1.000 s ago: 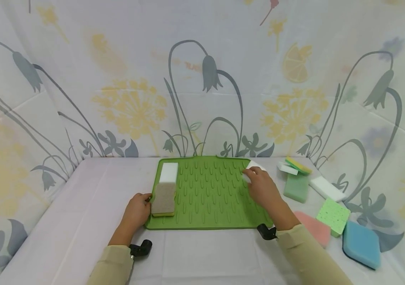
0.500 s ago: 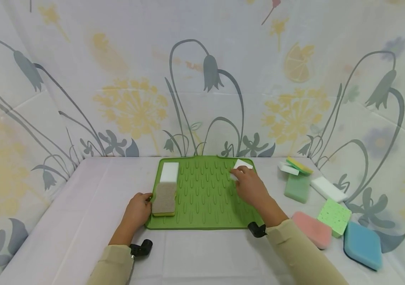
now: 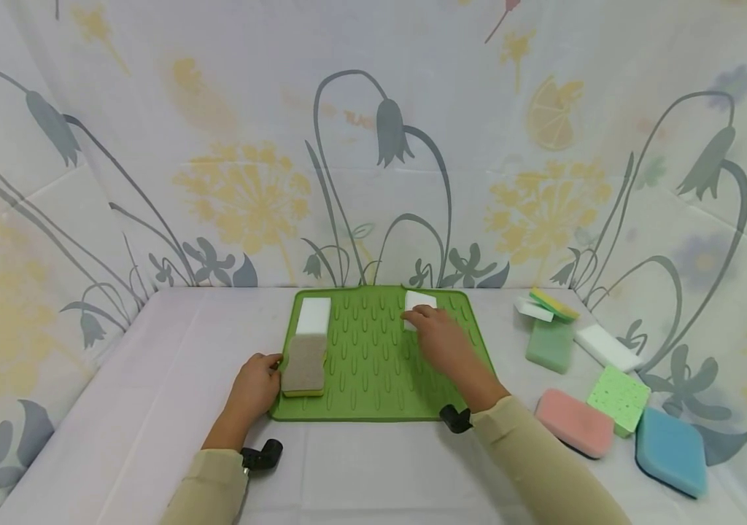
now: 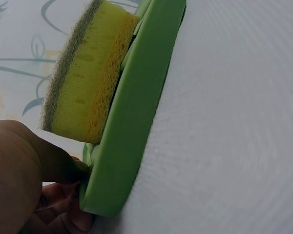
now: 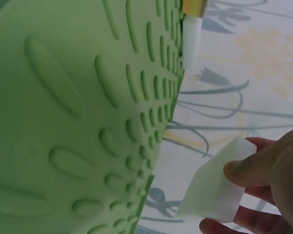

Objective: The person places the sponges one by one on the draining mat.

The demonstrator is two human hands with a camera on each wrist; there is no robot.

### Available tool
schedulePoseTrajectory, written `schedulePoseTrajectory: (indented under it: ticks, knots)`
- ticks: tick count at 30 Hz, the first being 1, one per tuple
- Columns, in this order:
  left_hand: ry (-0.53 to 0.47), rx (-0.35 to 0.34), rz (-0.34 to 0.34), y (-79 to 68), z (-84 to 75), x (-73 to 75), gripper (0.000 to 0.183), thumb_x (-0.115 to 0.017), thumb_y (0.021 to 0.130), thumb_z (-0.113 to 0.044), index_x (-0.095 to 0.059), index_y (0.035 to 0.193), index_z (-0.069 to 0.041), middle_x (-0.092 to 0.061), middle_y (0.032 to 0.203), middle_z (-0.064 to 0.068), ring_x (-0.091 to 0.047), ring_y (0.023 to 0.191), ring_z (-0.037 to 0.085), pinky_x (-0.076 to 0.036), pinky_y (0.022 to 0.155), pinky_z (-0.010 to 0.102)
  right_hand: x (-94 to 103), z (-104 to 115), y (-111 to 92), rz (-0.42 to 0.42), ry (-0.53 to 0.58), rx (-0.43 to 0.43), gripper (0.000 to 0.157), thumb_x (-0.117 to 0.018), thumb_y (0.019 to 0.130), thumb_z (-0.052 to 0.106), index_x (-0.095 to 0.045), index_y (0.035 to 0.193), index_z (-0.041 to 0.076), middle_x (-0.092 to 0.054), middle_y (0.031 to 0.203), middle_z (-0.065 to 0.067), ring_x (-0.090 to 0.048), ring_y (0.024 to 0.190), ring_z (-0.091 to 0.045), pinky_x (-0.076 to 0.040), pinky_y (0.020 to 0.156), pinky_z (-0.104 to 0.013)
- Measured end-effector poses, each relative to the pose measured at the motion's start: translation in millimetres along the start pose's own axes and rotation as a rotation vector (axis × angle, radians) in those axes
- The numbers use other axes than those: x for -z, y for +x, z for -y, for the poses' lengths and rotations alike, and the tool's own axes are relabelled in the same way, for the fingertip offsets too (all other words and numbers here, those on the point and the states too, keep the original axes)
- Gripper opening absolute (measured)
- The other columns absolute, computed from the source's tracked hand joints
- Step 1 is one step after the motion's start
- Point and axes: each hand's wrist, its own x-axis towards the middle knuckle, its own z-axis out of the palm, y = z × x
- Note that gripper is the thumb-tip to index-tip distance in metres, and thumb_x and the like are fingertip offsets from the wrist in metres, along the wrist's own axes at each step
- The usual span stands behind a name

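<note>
My right hand (image 3: pixel 442 339) holds a white sponge block (image 5: pixel 217 180) between thumb and fingers, over the back right part of a green ridged silicone mat (image 3: pixel 373 364). In the right wrist view the block is tilted, its lower corner towards the mat. My left hand (image 3: pixel 257 383) grips the mat's left edge near its front corner; the left wrist view shows the thumb (image 4: pixel 63 163) on the rim. Beside it on the mat lies a yellow sponge (image 4: pixel 88 78) with a grey scouring top. Directly behind that sponge is another white sponge block (image 3: pixel 314 315).
Several sponges lie right of the mat: a yellow-green one (image 3: pixel 554 304) over a small white one (image 3: pixel 532 309), a dull green one (image 3: pixel 549 346), a long white one (image 3: pixel 606 348), a speckled green one (image 3: pixel 618 399), a pink one (image 3: pixel 573 423) and a blue one (image 3: pixel 671 450).
My right hand has carried the white sponge block leftward, from the mat's back right corner further in over the mat. My left hand stays at the mat's left edge.
</note>
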Motion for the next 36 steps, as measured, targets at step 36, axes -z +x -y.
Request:
schedulePoseTrajectory:
  ticks: [36]
  knots:
    - [-0.004, 0.007, -0.008, 0.3, 1.2, -0.4, 0.037, -0.049, 0.094, -0.004, -0.058, 0.128, 0.008, -0.061, 0.111, 0.022, -0.061, 0.102, 0.034, -0.051, 0.086, 0.047, -48.1, 42, 41, 0.013, 0.041, 0.091, 0.049, -0.047, 0.089, -0.014, -0.066, 0.124, 0.016, -0.06, 0.131, -0.007, -0.056, 0.119, -0.031, -0.055, 0.084, -0.039]
